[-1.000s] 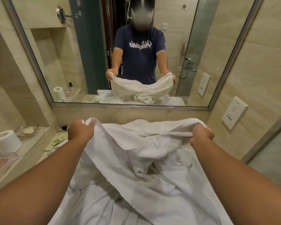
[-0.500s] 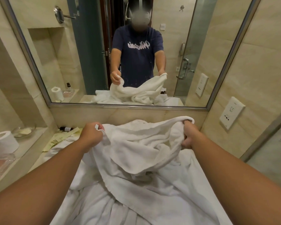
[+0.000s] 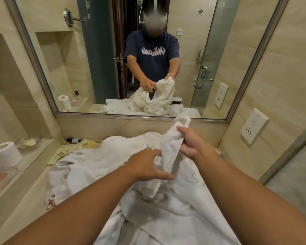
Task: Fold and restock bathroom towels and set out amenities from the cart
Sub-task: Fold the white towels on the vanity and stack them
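A white towel (image 3: 173,144) hangs bunched from my right hand (image 3: 190,142), which grips its upper corner above the counter. My left hand (image 3: 148,165) is just left of that hanging strip, with its fingers at the strip's far side and its thumb across the near side lower down. More white towels (image 3: 99,167) lie crumpled over the counter under both arms. The mirror (image 3: 210,68) repeats the same hold.
On the left ledge stand a toilet roll (image 3: 5,152), a glass dish (image 3: 27,141) and a glass tray (image 3: 0,175). A small dark bottle (image 3: 73,140) and yellowish amenity packets (image 3: 69,150) lie by the back wall. A wall socket (image 3: 253,126) is at the right.
My hands came together from a wide spread. The right hand lifted its towel corner higher and the left moved right and took the hanging strip below it.
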